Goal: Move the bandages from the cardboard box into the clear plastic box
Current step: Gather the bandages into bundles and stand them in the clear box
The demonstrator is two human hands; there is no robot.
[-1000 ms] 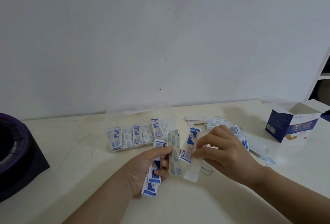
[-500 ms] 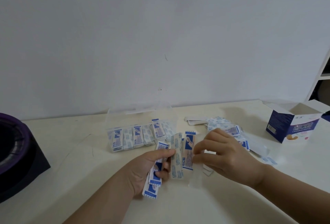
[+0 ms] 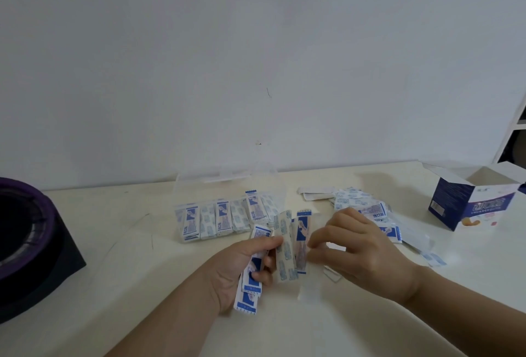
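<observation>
While my left hand (image 3: 242, 268) grips a fanned bunch of bandages (image 3: 286, 251), my right hand (image 3: 358, 251) curls against their right edge, pinching or not I cannot tell; beyond stands the clear plastic box (image 3: 185, 186), partly filled, with the open cardboard box (image 3: 445, 200) far right

one cardboard box (image 3: 484, 208) — one clear box (image 3: 216, 188)

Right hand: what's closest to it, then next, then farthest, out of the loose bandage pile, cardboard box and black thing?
1. Bandage pile, just behind the right hand.
2. Cardboard box, far right.
3. Black thing, far left.
</observation>
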